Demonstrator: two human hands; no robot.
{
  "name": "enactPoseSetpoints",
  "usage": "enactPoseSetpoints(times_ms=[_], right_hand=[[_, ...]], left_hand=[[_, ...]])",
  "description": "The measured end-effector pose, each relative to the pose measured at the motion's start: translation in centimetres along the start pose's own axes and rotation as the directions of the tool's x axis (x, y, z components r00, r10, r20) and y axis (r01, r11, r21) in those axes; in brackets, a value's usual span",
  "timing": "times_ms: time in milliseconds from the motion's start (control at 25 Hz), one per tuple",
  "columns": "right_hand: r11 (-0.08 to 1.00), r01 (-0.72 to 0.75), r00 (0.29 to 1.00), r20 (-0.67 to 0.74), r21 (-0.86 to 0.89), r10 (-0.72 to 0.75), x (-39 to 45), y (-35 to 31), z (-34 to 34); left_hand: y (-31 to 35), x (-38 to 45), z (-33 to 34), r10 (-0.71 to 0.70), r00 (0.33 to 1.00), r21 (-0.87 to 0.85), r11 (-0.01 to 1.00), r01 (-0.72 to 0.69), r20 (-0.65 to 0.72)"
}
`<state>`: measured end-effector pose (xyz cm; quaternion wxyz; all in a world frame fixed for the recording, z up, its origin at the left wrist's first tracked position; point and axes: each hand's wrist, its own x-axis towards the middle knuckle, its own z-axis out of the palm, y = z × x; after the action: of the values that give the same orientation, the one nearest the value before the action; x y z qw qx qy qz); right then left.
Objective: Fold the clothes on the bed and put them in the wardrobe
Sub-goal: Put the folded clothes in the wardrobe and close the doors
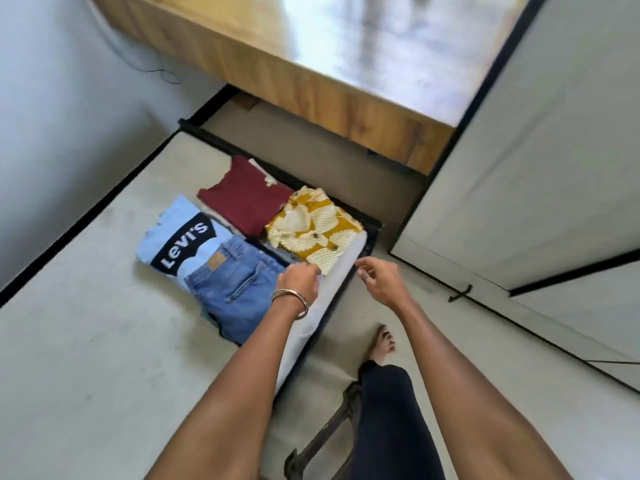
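Note:
Folded clothes lie on a pale wardrobe shelf below me. Folded blue jeans sit at the front, partly over a light blue Levi's T-shirt. Behind them are a maroon top and a yellow patterned shirt. My left hand, with a metal bangle on the wrist, rests on the right corner of the jeans, its fingertips hidden near the yellow shirt. My right hand, wearing a ring, hovers over the shelf's front edge with loosely bent fingers and holds nothing.
A wooden shelf juts out above the clothes. The open wardrobe door, pale with black trim, stands to the right. My bare foot and dark trouser leg are on the floor below, beside a dark framed object.

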<state>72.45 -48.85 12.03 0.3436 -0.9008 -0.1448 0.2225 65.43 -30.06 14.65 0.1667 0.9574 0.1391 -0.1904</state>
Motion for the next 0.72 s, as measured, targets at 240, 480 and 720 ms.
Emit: enactPoseSetpoints(times_ms=[240,480,720], right_hand=[[0.88,-0.142,0.903,-0.306,0.453,0.303,-2.0,9.7,-15.1],[0.75,-0.157,0.54,-0.58,0.643,0.61,-12.2,19.7,-28.4],[0.624,-0.139,0.055,-0.623,0.769,0.78,-27.2,27.0,-33.9]], left_hand=[[19.5,7.3,-2.7,0.254,0.965,-0.075,0.963,-0.259,-0.064],[40.2,7.9,-0.6,0.572,0.802,-0.056,0.819,-0.572,0.171],[59.9,1.5,5.6,0.834,0.415,-0.175,0.499,-0.849,0.363]])
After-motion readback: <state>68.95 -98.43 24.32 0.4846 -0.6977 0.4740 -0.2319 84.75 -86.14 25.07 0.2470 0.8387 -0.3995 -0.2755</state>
